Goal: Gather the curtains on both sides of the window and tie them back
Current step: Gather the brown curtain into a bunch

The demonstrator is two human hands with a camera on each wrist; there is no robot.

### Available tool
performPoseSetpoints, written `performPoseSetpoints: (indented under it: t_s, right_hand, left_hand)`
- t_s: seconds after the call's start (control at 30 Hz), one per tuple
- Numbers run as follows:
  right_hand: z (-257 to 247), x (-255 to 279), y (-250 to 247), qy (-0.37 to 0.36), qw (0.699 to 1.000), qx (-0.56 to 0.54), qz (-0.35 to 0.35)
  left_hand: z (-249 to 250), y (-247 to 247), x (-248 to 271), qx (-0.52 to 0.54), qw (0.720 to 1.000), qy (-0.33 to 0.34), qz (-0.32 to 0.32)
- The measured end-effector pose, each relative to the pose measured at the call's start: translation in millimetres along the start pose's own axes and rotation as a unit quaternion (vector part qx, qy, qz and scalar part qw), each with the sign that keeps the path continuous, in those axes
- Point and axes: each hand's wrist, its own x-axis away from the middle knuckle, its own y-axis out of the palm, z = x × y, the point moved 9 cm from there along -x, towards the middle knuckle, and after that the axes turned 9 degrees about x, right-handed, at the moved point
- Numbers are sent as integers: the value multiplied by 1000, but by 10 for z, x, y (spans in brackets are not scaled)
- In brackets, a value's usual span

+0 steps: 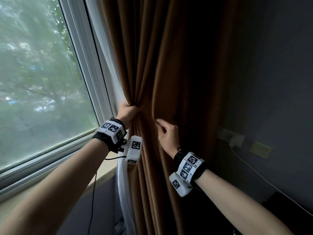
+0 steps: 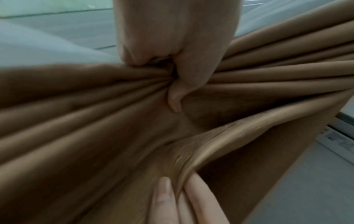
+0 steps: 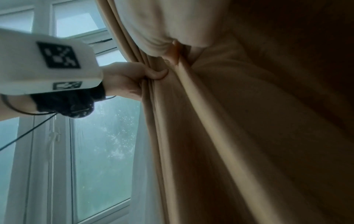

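Already bunched at the window's [image 1: 42, 73] right side, brown curtain [image 1: 169, 65] hanging in folds, white sheer [image 1: 124, 184] just beside its window edge. Left grip [image 1: 127, 110] clenched around the gathered pleats. Right grip [image 1: 166, 133] pinching a further fold just beside, fingers [image 2: 199, 195] curled on cloth.

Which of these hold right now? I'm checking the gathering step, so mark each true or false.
1. The left hand grips a bunch of brown curtain folds. True.
2. The right hand hangs free of the curtain. False: it pinches a fold.
3. A tieback already wraps the curtain. False: none is visible.
4. A white sheer hangs between the window and the brown curtain. True.
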Motion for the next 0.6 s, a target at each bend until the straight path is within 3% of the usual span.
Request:
performPoseSetpoints:
  t_s: [0.13, 0.3, 0.6]
  right_hand:
    - [-56, -61, 274, 4, 997, -14, -75]
    - [-85, -24, 541, 1, 987, -16, -160]
    - [-52, -62, 580, -9, 974, 37, -223]
  left_hand:
    - [33, -98, 17, 3, 997, -5, -72]
    - [86, -155, 30, -25, 997, 8, -75]
    - [111, -279, -57, 2, 999, 42, 26]
